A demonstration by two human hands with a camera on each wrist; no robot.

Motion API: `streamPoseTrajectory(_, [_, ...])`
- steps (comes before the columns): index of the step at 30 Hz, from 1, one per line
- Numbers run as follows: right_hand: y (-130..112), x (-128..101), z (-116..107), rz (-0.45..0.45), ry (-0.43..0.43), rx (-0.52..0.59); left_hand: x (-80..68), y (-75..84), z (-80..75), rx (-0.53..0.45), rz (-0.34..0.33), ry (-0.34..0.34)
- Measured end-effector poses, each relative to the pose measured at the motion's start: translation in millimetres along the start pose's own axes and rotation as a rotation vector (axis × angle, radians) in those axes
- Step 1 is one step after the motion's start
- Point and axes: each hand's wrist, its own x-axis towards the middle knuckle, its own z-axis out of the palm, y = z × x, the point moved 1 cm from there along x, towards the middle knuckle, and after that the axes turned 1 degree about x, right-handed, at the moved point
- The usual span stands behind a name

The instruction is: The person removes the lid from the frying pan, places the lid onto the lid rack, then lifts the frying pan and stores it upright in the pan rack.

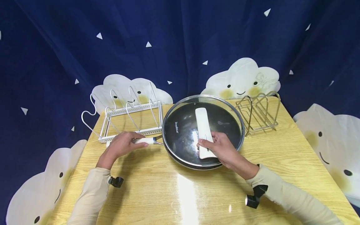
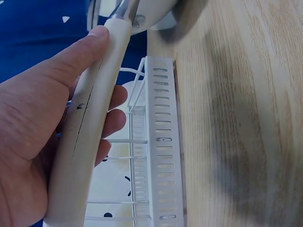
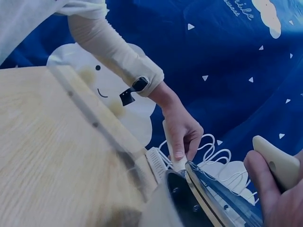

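My left hand point(image 1: 123, 144) grips the white handle point(image 2: 90, 118) of a frying pan point(image 3: 163, 203), fingers wrapped underneath and thumb along its top. Over the pan sits a round glass lid point(image 1: 182, 140) with a metal rim, which hides most of the pan in the head view. Its long white handle point(image 1: 203, 122) is held near the closer end by my right hand point(image 1: 222, 148), thumb on top. From the right wrist, part of the pan's dark inside point(image 3: 182, 196) with rivets shows beside the lid's rim, so the two stand slightly apart there.
Behind my left hand stands a white wire rack point(image 1: 135, 129) with several upright loops. A smaller metal wire rack point(image 1: 261, 126) is at the back right. Both rest on a wooden table point(image 1: 152, 193), with a dark blue curtain point(image 1: 180, 47) hanging behind.
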Motion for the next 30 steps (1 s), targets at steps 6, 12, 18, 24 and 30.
streamPoseTrajectory(6, [-14, -1, 1, -0.027, -0.011, -0.04, 0.3, 1.4, -1.4, -0.004, -0.029, 0.012])
streamPoseTrajectory(12, [-29, -3, 2, -0.042, -0.02, -0.085, 1.7, 4.8, -4.2, -0.036, -0.041, 0.049])
streamPoseTrajectory(18, [-45, -7, -1, -0.056, -0.022, -0.179, 4.8, 10.6, -7.8, -0.054, -0.036, 0.086])
streamPoseTrajectory(24, [-66, -14, -9, -0.046, 0.008, -0.308, 12.5, 19.9, -9.8, -0.081, -0.005, 0.11])
streamPoseTrajectory(30, [-86, -22, -17, -0.053, 0.033, -0.436, 23.4, 29.9, -7.5, -0.073, 0.027, 0.129])
